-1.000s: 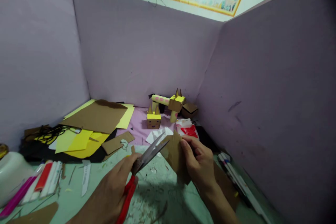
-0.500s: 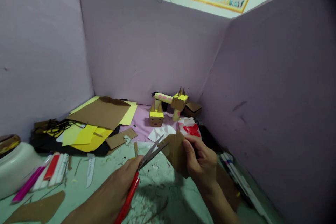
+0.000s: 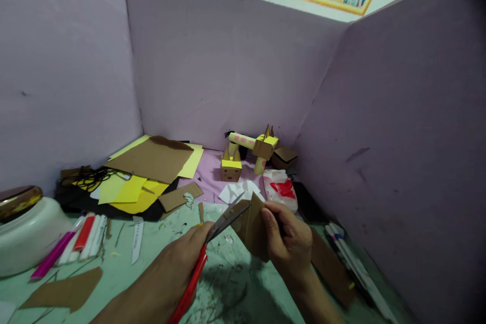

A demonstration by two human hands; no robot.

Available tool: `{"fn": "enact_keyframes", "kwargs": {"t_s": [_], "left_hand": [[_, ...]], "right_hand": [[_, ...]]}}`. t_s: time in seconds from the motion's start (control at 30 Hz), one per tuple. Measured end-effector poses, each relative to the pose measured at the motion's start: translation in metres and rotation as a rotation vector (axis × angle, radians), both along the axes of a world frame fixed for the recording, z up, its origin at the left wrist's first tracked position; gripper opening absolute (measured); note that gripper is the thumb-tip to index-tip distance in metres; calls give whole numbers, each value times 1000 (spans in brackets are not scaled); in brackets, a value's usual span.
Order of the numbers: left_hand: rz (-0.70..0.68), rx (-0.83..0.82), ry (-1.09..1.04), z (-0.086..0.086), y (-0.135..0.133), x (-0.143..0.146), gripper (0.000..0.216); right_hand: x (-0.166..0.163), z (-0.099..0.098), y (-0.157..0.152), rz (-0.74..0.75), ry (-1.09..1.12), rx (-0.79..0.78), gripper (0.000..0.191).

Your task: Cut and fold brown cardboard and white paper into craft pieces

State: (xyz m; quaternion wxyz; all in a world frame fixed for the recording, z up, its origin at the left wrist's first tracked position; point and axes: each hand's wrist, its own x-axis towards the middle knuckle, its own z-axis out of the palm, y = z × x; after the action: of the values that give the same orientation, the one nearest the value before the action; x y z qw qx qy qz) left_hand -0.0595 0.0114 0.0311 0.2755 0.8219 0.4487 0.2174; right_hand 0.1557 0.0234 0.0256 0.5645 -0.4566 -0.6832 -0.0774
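My left hand (image 3: 178, 268) grips red-handled scissors (image 3: 212, 248), whose grey blades point up and right. Their tips meet the edge of a folded brown card piece (image 3: 253, 230). My right hand (image 3: 290, 243) pinches that card by its right side and holds it above the green cutting mat (image 3: 159, 248). Both hands are closed on what they hold, low in the middle of the view.
Brown and yellow paper sheets (image 3: 152, 159) lie at the back left. Small card animal figures (image 3: 231, 168) and a red-and-white bag (image 3: 283, 190) stand behind the hands. Markers (image 3: 76, 243) and a white bowl (image 3: 26, 238) sit left, pens (image 3: 353, 263) right. Purple partitions (image 3: 228, 71) enclose the desk.
The scissor blades have closed onto the edge of the brown card. The view has shifted slightly, so everything sits a little further right and lower.
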Motion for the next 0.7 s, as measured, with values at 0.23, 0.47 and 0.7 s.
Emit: {"fn": "enact_keyframes", "kwargs": {"t_s": [0.23,0.47,0.7], "left_hand": [[-36,-6,-5,-6,4,0,61],[-48,56,-66,-15,6,-2,59],[-63,117,-67,-24,9,-8,53]], "right_hand": [[-5,1,-5,31,18,-21,10],[-5,1,-3,5,48,-27,11],[-3,-1,-1,-5,54,-48,12]]}}
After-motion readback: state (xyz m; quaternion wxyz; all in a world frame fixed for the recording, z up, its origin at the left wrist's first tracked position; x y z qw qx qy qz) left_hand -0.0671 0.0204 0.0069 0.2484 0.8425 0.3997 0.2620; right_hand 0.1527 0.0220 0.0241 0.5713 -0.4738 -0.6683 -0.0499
